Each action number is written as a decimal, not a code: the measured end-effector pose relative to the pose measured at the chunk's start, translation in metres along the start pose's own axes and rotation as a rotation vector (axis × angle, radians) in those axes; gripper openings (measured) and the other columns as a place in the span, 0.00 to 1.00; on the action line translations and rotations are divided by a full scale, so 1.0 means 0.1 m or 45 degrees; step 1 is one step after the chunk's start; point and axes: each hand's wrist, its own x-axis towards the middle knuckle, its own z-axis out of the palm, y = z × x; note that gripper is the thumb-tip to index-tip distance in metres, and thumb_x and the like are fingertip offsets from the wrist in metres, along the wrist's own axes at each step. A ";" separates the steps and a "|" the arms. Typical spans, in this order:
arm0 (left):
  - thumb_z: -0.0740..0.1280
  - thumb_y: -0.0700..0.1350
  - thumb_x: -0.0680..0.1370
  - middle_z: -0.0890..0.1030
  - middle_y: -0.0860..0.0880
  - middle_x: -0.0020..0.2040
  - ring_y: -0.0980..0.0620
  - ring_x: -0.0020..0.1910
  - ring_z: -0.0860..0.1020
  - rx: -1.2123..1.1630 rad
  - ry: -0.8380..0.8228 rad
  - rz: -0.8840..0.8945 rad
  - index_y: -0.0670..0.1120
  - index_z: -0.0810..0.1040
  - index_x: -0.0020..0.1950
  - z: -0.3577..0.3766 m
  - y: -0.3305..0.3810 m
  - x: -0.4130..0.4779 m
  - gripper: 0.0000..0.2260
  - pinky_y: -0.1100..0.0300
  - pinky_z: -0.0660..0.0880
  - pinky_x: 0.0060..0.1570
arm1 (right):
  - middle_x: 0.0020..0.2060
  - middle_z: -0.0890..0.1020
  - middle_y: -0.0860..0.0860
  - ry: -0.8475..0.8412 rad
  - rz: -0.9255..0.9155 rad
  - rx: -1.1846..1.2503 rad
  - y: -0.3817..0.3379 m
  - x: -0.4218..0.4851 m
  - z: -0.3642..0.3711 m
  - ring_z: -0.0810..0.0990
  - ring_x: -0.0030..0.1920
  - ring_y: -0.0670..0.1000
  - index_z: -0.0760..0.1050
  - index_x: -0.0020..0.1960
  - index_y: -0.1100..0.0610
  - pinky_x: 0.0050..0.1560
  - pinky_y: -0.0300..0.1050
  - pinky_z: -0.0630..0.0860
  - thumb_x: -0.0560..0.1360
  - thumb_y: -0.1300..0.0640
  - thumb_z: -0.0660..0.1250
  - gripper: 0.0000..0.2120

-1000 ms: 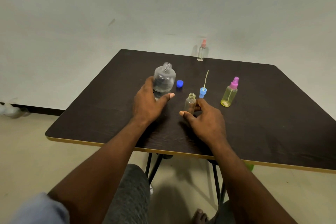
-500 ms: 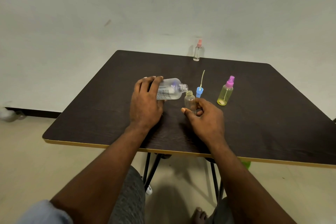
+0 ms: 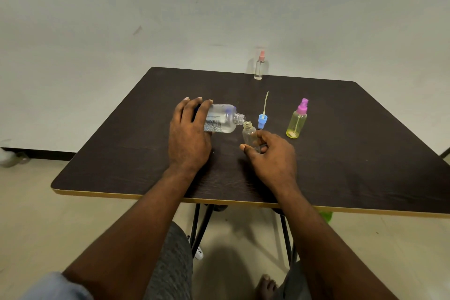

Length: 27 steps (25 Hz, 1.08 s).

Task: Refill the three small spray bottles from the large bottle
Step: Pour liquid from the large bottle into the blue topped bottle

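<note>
Head view: the left hand (image 3: 190, 134) curls its fingers round the base of the large clear bottle (image 3: 222, 118). The bottle is tipped nearly level, its neck just above the small uncapped bottle (image 3: 250, 136), which the right hand (image 3: 272, 156) pinches low on the desk (image 3: 365, 165). Both bottles look like light, slick plastic, and the small one would likely tip easily. The blue spray head (image 3: 262, 120) stands just beside it, the yellow-green spray bottle (image 3: 297, 122) is near, and the pink-capped spray bottle (image 3: 259, 68) sits at the far edge. The room to move is on the left.

Dark wood-grain table (image 3: 121, 153), pale edge band along the near side; standing on it: clear spray bottle (image 3: 258, 69), pink cap, at far edge; blue spray head (image 3: 262, 121), dip tube pointing up, mid-table; yellow-green spray bottle (image 3: 296, 123), purple sprayer, near its right.
</note>
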 end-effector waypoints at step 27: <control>0.75 0.37 0.76 0.72 0.43 0.76 0.38 0.79 0.63 0.070 0.125 0.044 0.45 0.74 0.75 0.00 0.01 0.02 0.28 0.37 0.70 0.70 | 0.51 0.84 0.46 -0.046 0.019 -0.016 -0.01 0.00 -0.02 0.81 0.52 0.50 0.81 0.66 0.48 0.53 0.55 0.82 0.73 0.41 0.77 0.24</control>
